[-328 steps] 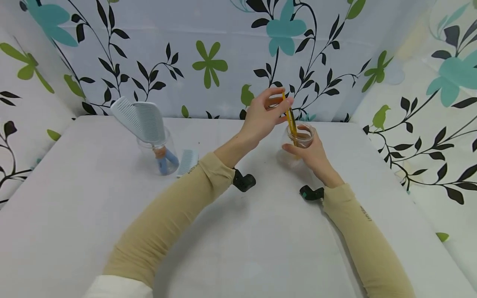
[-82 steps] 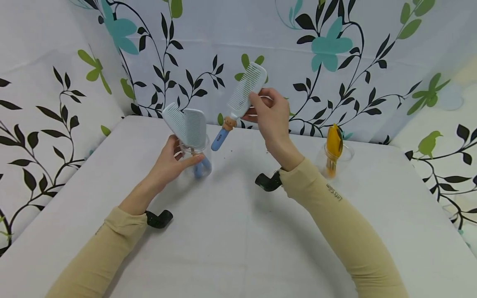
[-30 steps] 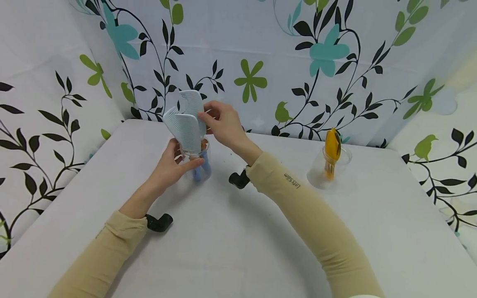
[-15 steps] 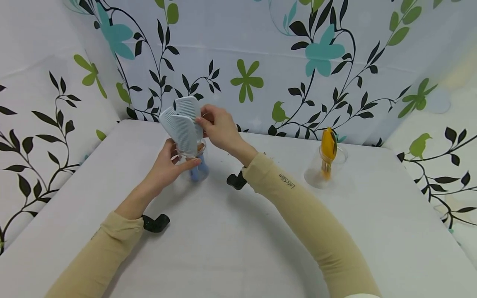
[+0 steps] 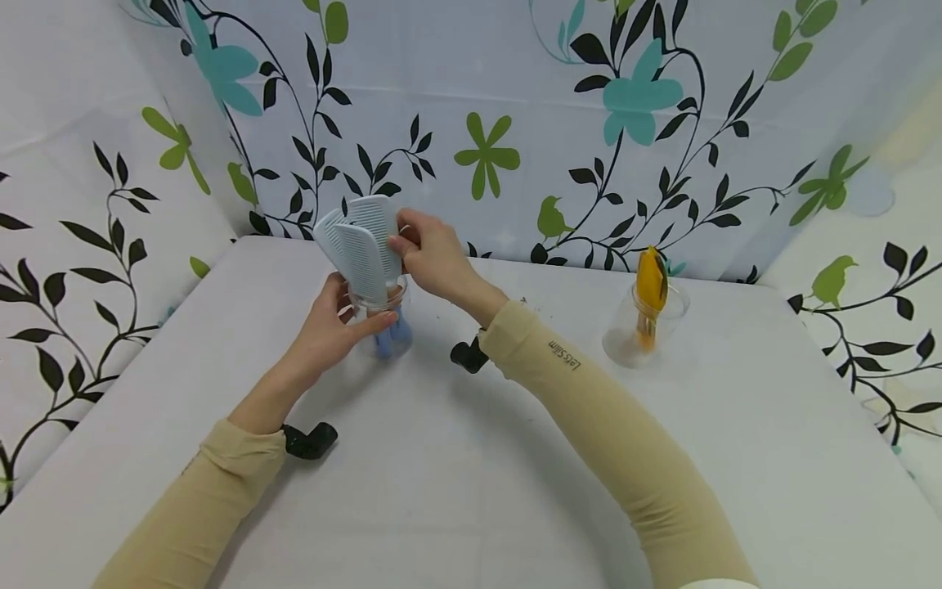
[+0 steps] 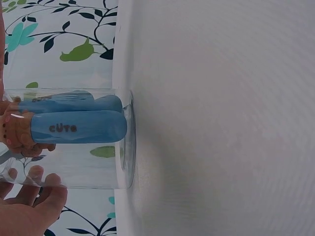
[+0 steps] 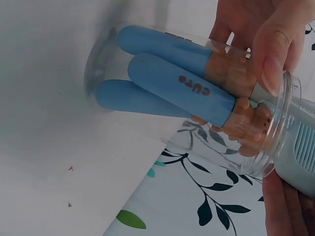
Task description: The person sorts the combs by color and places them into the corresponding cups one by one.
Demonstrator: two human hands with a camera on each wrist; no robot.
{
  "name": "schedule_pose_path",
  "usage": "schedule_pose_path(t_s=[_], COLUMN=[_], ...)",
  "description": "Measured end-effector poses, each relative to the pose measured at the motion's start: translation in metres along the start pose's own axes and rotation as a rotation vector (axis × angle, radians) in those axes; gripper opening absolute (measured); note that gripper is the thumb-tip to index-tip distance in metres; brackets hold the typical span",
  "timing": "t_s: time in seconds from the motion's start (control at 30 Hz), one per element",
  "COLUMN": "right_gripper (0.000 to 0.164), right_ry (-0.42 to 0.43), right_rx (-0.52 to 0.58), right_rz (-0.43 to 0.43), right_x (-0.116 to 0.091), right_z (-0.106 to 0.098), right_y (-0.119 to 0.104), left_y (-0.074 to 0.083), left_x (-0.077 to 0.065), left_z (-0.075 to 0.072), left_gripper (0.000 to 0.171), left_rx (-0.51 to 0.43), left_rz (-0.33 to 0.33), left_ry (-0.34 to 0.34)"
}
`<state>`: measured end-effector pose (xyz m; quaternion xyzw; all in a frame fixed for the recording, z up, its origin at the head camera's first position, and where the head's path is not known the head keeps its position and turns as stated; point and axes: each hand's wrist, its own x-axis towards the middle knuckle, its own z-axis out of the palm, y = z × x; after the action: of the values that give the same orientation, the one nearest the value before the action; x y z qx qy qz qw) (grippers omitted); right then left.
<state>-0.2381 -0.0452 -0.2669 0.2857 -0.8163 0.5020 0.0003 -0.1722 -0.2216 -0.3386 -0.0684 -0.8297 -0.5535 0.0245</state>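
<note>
Three pale-blue combs [image 5: 359, 260] stand heads-up in a clear jar [image 5: 398, 343] at the back left. Through the glass show their blue handles [image 7: 182, 88] and brown bear-shaped necks. Around the jar just below its mouth, my left hand [image 5: 324, 331] holds on, its thumb across the front. My right hand [image 5: 439, 258] pinches the head of the rightmost comb [image 5: 375, 217] between thumb and fingers. That comb's handle is inside the jar beside the others.
At the back right, a second clear jar [image 5: 621, 331] holds upright yellow items [image 5: 651, 282], one with a dark face. Behind the white table [image 5: 471, 458] hangs a leaf-patterned cloth [image 5: 471, 65]. A few dark specks [image 7: 70, 168] lie on the tabletop.
Earlier, one comb lay on the table and my hands were at the right jar with a yellow item. My right hand then raised the comb, moved it left and lowered it into the jar.
</note>
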Motion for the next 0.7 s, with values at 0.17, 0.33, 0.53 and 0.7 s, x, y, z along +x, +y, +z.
schedule_pose_path(t_s=[0.17, 0.33, 0.53, 0.7], right_gripper=[0.009, 0.014, 0.014, 0.015], right_ry=[0.006, 0.039, 0.068, 0.049], right_rx=[0.008, -0.077, -0.216, -0.227], right_rz=[0.012, 0.01, -0.028, -0.026], right_x=[0.0017, -0.0008, -0.0048, -0.0035], right_z=[0.0049, 0.0012, -0.0039, -0.0034], right_y=[0.0023, 0.0012, -0.0014, -0.0047], left_y=[-0.002, -0.0004, -0.0005, -0.001], left_x=[-0.0034, -0.0007, 0.0039, 0.0003], left_z=[-0.0051, -0.0041, 0.0028, 0.0013], left_gripper=[0.09, 0.089, 0.09, 0.09], left_rx=[0.0, -0.002, -0.006, 0.003], left_rz=[-0.006, -0.002, 0.003, 0.015], left_ry=[0.01, -0.003, -0.01, -0.001])
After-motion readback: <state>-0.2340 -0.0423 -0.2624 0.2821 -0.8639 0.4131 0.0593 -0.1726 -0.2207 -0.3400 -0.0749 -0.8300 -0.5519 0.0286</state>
